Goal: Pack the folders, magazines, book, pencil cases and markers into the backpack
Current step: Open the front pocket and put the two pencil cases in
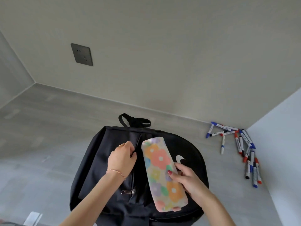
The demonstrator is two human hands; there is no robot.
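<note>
The black backpack point(114, 160) lies flat in the near middle of the grey floor point(40, 128), carry loop pointing to the far wall, and this is the pencil-case step. The floral pencil case point(161, 173) rests lengthwise on top of the bag, just right of the open zipper slit, not yet inside. The right hand point(187, 178) pinches its near-right edge, thumb on top and fingers curled underneath, so that grip is closed on the case. The left hand point(123, 157) has its fingers curled over the left lip of the opening, gripping the fabric and drawing it leftward. To do this well, I'd say keep that lip pulled wide, tip the case's far end down into the gap and slide it in lengthwise, because the slit looks narrow beside the case. The zipper pull point(127, 191) sits at the near end of the opening and could snag the soft cloth. Over at the far right, in the corner where the walls meet, the markers point(241, 144) lie scattered, well apart from the bag and yet to be packed. A dark wall socket point(82, 54) sits high on the far wall, no obstacle at all.
</note>
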